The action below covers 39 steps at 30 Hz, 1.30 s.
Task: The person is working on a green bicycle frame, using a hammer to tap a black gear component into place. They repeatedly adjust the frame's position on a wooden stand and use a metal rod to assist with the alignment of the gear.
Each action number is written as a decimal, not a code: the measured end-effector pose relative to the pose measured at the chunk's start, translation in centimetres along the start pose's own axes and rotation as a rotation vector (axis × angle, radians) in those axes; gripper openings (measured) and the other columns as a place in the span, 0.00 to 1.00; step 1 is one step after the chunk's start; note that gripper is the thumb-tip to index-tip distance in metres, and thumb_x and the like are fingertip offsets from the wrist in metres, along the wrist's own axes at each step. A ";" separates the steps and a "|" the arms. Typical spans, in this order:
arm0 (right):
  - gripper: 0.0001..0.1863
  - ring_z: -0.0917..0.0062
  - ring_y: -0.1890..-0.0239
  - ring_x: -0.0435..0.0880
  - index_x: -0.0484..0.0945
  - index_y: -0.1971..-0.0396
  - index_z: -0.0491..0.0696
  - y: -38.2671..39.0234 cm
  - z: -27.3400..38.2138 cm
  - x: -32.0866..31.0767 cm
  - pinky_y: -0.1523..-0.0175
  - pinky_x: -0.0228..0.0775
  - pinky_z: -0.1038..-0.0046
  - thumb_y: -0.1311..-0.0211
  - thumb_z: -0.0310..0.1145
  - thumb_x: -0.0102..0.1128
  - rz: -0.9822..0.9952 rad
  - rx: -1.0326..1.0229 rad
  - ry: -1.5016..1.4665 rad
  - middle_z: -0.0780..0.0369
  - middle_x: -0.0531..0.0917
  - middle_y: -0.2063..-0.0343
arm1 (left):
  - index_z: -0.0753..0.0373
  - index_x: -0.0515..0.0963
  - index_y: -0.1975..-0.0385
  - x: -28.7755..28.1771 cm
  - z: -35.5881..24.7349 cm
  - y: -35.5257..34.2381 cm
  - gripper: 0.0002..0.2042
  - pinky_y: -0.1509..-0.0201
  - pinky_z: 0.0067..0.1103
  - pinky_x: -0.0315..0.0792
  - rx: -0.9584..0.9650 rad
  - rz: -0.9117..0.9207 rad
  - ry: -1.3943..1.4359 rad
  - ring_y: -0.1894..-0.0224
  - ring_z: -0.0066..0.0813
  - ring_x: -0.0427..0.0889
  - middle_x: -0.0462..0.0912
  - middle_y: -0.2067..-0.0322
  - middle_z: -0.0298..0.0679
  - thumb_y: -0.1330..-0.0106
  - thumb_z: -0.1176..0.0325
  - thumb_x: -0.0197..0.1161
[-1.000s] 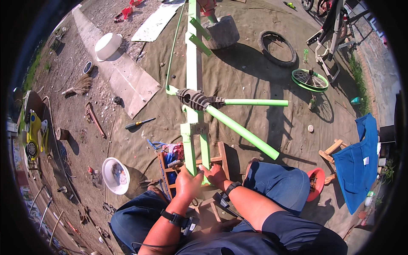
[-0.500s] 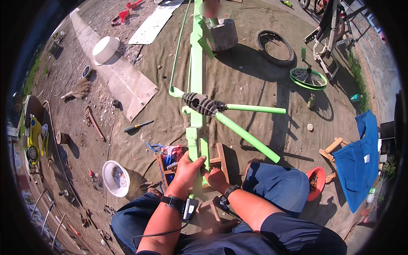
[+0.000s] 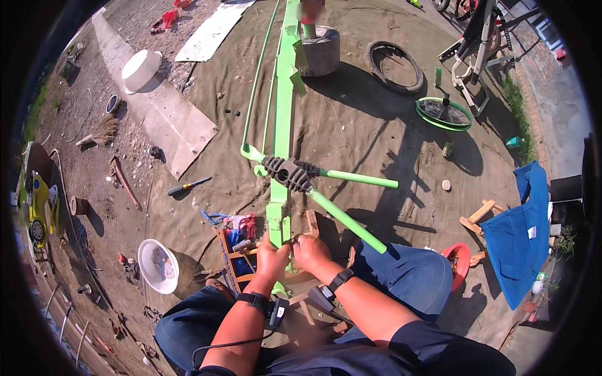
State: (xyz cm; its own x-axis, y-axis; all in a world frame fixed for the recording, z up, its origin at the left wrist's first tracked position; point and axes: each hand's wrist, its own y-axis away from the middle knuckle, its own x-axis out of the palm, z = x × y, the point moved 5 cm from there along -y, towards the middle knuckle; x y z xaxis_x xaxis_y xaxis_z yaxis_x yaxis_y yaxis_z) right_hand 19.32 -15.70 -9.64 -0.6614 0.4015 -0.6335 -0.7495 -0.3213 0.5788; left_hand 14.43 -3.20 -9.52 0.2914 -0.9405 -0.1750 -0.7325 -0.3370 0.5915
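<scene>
A long bright green metal frame (image 3: 283, 125) runs away from me, tilted upward at its near part. Across it sits a dark ribbed block (image 3: 295, 175), and two green tubes (image 3: 351, 220) stick out to the right from there. My left hand (image 3: 269, 258) is closed around the near end of the frame, below a square green bracket. Beside it, my right hand (image 3: 311, 252) is closed against the frame's right edge, its fingertips partly hidden. Both thumbs lie close together on the metal. Each wrist wears a black strap with a small device.
A wooden box (image 3: 227, 266) with cloth and tools stands left of my knees, near a white tub (image 3: 158, 266). A screwdriver (image 3: 188, 187) lies farther off. At right are a red bowl (image 3: 459, 263) and a blue cloth (image 3: 514, 235); a tyre (image 3: 394, 67) and green-rimmed wheel (image 3: 443, 114) lie beyond.
My right hand has moved forward along the frame and now sits level with my left. The whole view has shifted slightly, so the frame appears lower and farther left.
</scene>
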 end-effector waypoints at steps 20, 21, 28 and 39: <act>0.20 0.55 0.63 0.84 0.81 0.67 0.45 -2.1 -4.4 -7.6 0.59 0.76 0.56 0.44 0.49 0.63 -0.111 0.094 0.288 0.54 0.85 0.69 | 0.66 0.75 0.63 -0.2 7.0 0.3 0.13 0.60 0.36 0.75 0.110 -0.068 -0.386 0.66 0.52 0.82 0.82 0.71 0.53 0.45 0.66 0.64; 0.20 0.56 0.63 0.84 0.81 0.67 0.46 -2.3 -4.6 -7.6 0.59 0.76 0.56 0.44 0.49 0.63 -0.122 0.095 0.297 0.54 0.85 0.69 | 0.66 0.75 0.64 -0.1 6.9 0.3 0.13 0.59 0.37 0.75 0.082 -0.065 -0.394 0.65 0.54 0.82 0.82 0.70 0.54 0.45 0.65 0.65; 0.23 0.53 0.64 0.83 0.80 0.64 0.46 -2.0 -3.8 -8.2 0.59 0.76 0.57 0.46 0.52 0.65 -0.139 0.031 0.225 0.53 0.84 0.70 | 0.67 0.74 0.59 -0.5 6.4 0.4 0.17 0.61 0.33 0.78 -0.020 -0.036 -0.368 0.68 0.45 0.85 0.83 0.71 0.52 0.45 0.63 0.66; 0.24 0.56 0.61 0.84 0.81 0.59 0.47 -1.7 -3.2 -8.5 0.56 0.76 0.59 0.46 0.53 0.64 -0.249 -0.053 0.147 0.52 0.85 0.66 | 0.66 0.73 0.54 -1.1 5.0 0.7 0.22 0.54 0.38 0.74 0.012 -0.013 -0.555 0.58 0.55 0.82 0.82 0.64 0.57 0.43 0.60 0.68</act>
State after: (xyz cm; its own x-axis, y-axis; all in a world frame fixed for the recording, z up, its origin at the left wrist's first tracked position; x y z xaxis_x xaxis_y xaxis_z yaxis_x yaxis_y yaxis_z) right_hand 26.14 -21.32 -6.86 -0.4509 0.3466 -0.8225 -0.8873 -0.2743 0.3708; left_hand 10.51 -2.63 -12.86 -0.0652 -0.8170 -0.5729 -0.7389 -0.3463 0.5780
